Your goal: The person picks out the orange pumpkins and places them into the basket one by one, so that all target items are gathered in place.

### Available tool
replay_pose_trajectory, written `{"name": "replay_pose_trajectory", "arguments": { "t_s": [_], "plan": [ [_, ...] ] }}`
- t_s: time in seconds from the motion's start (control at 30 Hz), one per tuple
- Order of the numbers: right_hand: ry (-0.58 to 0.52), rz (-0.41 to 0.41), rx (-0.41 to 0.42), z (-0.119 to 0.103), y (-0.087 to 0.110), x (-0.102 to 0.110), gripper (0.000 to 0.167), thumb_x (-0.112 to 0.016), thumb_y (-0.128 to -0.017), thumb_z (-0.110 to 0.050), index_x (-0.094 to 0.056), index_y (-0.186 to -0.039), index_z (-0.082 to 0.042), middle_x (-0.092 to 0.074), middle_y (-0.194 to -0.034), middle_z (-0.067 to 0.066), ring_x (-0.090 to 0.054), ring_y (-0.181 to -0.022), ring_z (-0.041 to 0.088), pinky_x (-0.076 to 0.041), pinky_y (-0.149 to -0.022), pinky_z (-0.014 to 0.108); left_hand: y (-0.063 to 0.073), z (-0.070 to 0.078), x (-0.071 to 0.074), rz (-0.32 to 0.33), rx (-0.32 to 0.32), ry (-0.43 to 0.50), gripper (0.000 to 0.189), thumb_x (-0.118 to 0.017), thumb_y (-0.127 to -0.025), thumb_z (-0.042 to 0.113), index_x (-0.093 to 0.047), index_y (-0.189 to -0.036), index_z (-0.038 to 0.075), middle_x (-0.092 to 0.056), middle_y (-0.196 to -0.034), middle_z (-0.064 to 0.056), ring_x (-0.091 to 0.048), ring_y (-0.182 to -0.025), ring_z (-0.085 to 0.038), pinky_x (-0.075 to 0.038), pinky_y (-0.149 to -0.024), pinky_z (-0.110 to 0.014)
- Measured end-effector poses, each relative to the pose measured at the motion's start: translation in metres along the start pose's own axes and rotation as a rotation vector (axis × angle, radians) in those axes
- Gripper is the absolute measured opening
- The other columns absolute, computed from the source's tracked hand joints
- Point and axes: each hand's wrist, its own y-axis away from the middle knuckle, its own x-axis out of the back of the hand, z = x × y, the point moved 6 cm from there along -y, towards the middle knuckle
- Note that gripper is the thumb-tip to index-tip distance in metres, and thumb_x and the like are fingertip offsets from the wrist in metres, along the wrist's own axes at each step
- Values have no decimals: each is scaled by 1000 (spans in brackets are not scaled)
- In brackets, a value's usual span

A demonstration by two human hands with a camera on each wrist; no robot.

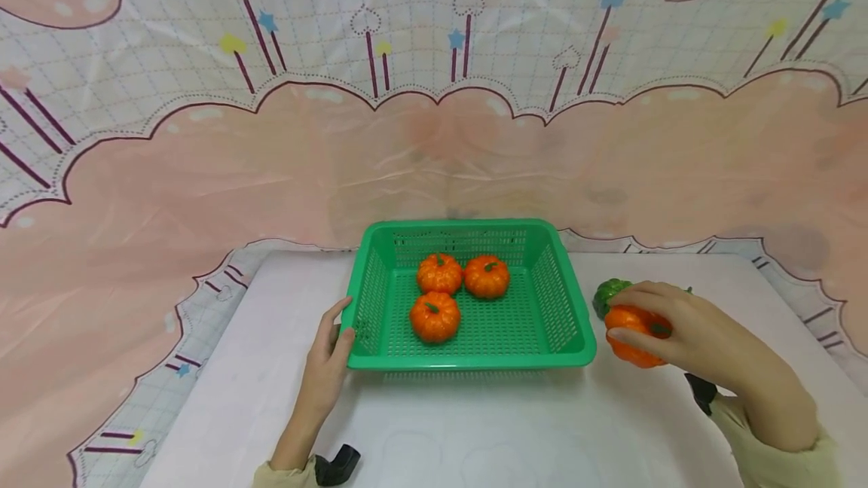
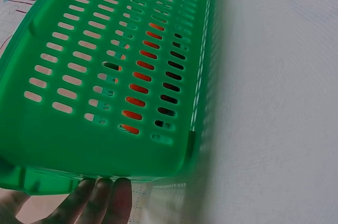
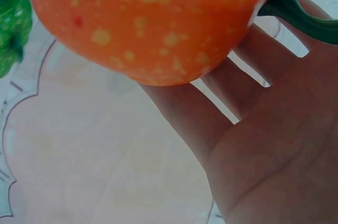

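My right hand (image 1: 705,337) grips a glossy orange pumpkin (image 1: 631,333), thumb on the near side and fingers over the top. In the right wrist view the pumpkin (image 3: 158,28) shows yellow speckles and a curved green stem (image 3: 303,18). Right behind it is a glossy green vegetable (image 1: 610,296), partly hidden. My left hand (image 1: 325,364) holds the left side of a green plastic basket (image 1: 468,361), thumb near the front corner. In the left wrist view, fingertips (image 2: 119,197) reach the edge of the basket (image 2: 95,150). Three orange pumpkins (image 1: 435,317) sit inside.
The basket stands on a white tabletop (image 1: 488,428). Behind the table hangs a pink and white patterned cloth (image 1: 434,149). A small green stem tip (image 1: 689,290) pokes out behind my right hand; whatever it belongs to is hidden.
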Motion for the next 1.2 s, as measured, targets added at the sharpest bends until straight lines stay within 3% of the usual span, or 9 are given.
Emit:
{"name": "replay_pose_trajectory", "arguments": {
  "t_s": [0.13, 0.23, 0.4, 0.73, 1.2],
  "plan": [
    [-3, 3, 37, -11, -9, 2, 25, -73, -89, -45, -68, -108, -30, -63, -108, -10, -57, -92, 9, -52, -78, 35, 1, -1, 0, -6, 0, 8, 45, -40, -109, 24, -34, -154, 24, -57, -132, -25, -58, -117, -34, -46, -90, -42],
    [-13, -5, 55, -18, -15, 0, 24, -73, -89, -44, -69, -108, -29, -63, -107, -13, -57, -93, 7, -53, -78, 34, 1, -1, 1, 0, 2, 7, 45, -40, -109, 24, -35, -153, 24, -59, -130, -24, -58, -113, -31, -47, -87, -38],
    [-35, -36, 78, -28, -25, -5, 26, -71, -90, -46, -70, -108, -27, -63, -108, -12, -58, -93, 8, -53, -77, 32, 2, -2, 3, 8, 4, -7, 45, -40, -109, 24, -35, -153, 23, -61, -127, -23, -58, -108, -29, -47, -84, -33],
    [-70, -74, 136, -40, -38, -16, 27, -71, -92, -40, -71, -112, -22, -62, -111, -13, -57, -97, 8, -53, -83, 35, 0, -2, 1, 6, 4, -9, 45, -40, -109, 25, -35, -153, 24, -61, -127, -23, -58, -109, -29, -46, -85, -37],
    [-86, -118, 164, -55, -62, -28, 28, -72, -91, -39, -71, -113, -21, -64, -112, -8, -57, -98, 11, -51, -82, 35, 0, -3, 0, 10, 4, -2, 45, -40, -108, 25, -35, -153, 23, -61, -124, -23, -59, -106, -29, -46, -84, -36]
  ]
}}
